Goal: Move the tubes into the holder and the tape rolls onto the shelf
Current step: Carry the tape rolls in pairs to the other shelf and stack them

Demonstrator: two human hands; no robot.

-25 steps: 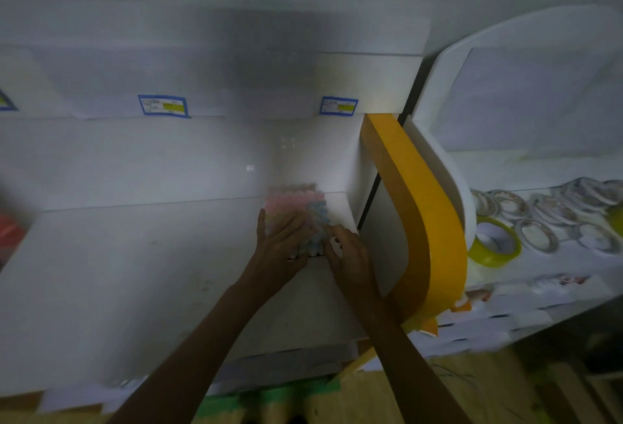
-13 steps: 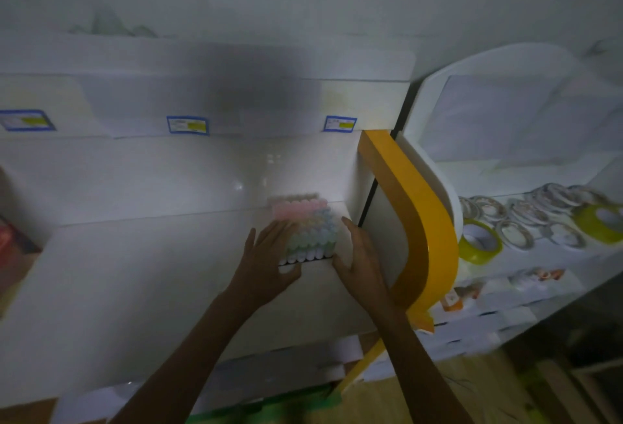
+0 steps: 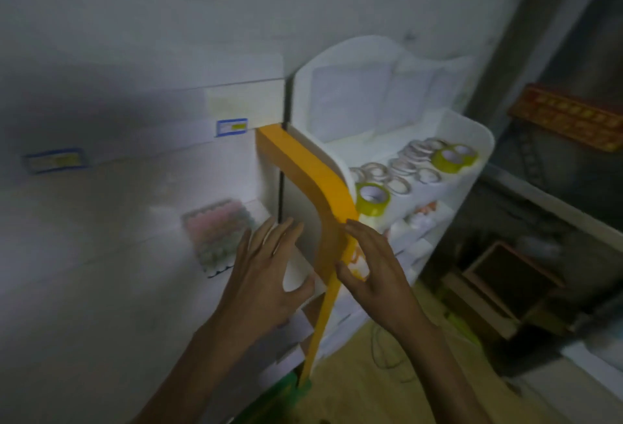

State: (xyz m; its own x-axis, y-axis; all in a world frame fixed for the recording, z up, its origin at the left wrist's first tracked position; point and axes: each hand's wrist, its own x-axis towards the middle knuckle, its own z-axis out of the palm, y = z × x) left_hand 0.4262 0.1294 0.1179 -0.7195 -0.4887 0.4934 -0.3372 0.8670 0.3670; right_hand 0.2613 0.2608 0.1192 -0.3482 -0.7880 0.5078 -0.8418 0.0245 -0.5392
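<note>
While both hands hover, left hand (image 3: 261,275) and right hand (image 3: 377,272) spread fingers apart, holding nothing, tubes (image 3: 215,238) beside

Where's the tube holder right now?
In the head view, the tube holder sits on the white shelf, left of the orange divider, just beyond the left hand.

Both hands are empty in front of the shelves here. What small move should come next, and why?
Probably the right hand reaches toward the tape rolls on the right shelf. Both it and the left hand are open and off the holder, which looks full of tubes, and the view faces the tape.
</note>
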